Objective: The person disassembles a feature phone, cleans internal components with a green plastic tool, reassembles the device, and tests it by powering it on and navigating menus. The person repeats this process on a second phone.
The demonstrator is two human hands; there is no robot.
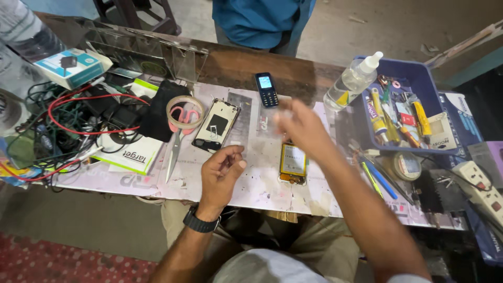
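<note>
My left hand [222,170], with a black watch [200,222] on the wrist, hovers over the paper-covered table [251,191], fingers loosely curled with nothing visible in them. My right hand [303,127] is blurred above the table, just beyond a yellow-edged flat phone part [293,162]; what it holds, if anything, is unclear. An opened phone with a white frame [216,126] lies to the left of both hands. A small dark keypad phone [266,89] with a lit screen lies further back.
Red-handled scissors [177,137] and a tape roll [184,111] lie left of the opened phone. A tangle of wires [68,123] fills the far left. A clear bottle [353,81] leans on a blue tool tray [419,78]. A white power strip [479,181] lies right. A person in blue [257,21] stands opposite.
</note>
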